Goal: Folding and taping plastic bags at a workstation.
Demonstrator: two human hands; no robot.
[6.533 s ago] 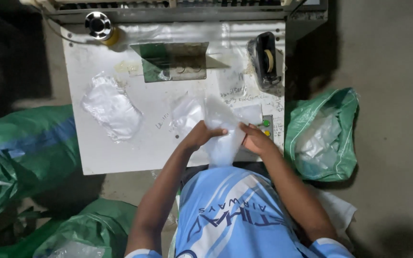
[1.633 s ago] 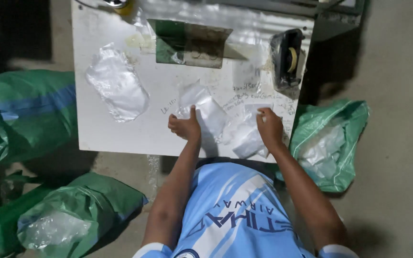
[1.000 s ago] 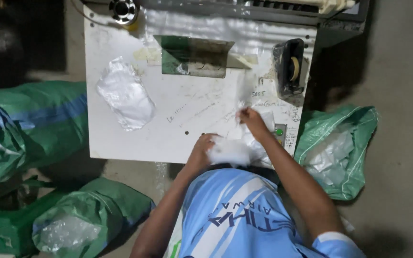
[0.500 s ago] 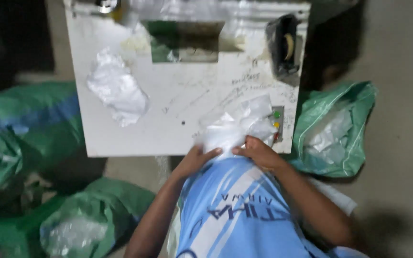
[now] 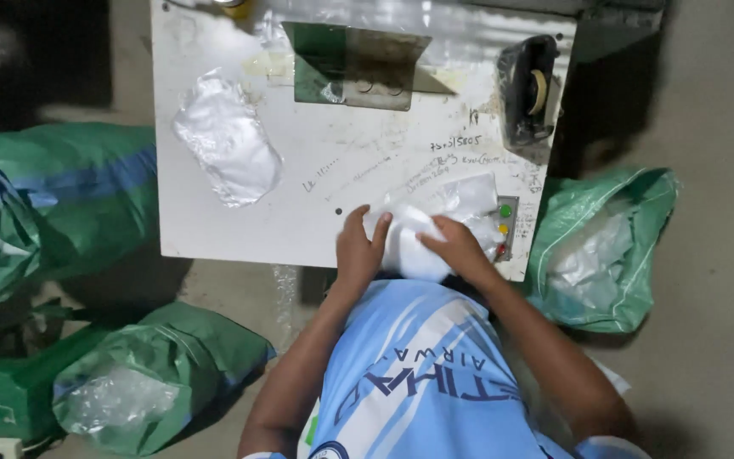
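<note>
Head cam: left hand (image 5: 358, 253) & right hand (image 5: 459, 248) both grip white bundle (image 5: 409, 246) at worktop (image 5: 214, 225) edge, its long axis running roughly front-to-back.

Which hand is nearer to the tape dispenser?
Right. The right hand lies below the tape dispenser on the white bundle; the left hand is farther left.

Dim surroundings, bright tabletop, soft blur
</note>
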